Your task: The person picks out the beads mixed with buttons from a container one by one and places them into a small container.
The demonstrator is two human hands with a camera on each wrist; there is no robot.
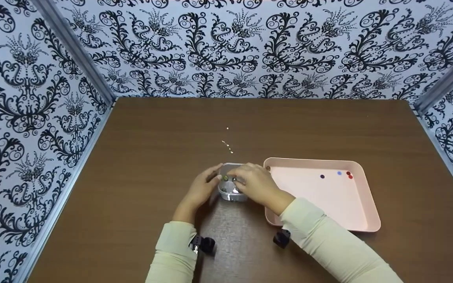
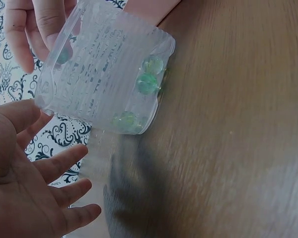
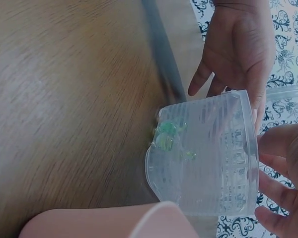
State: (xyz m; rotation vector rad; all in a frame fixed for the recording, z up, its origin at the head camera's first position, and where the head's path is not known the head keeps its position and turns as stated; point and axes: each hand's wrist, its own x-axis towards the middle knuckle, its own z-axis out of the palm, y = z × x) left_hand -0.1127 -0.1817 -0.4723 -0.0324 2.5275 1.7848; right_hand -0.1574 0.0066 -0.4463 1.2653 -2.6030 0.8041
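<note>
A clear plastic container [image 1: 233, 196] stands on the table, with several greenish glass marbles [image 2: 148, 83] at its bottom. My left hand [image 1: 202, 188] is at the container's left side, fingers extended; the left wrist view shows a fingertip at the rim and the other fingers spread apart. From the right, my right hand [image 1: 258, 184] reaches over the rim with its fingertips inside. They pinch a marble [image 2: 63, 56], seen blurred through the clear wall in the left wrist view.
A pink tray [image 1: 371, 204] lies to the right of the container, close beside it. Inside it are small round pieces, among them a blue one [image 1: 339, 173] and a dark one [image 1: 322, 176]. Patterned walls [image 1: 226, 47] enclose the brown table [image 1: 151, 157].
</note>
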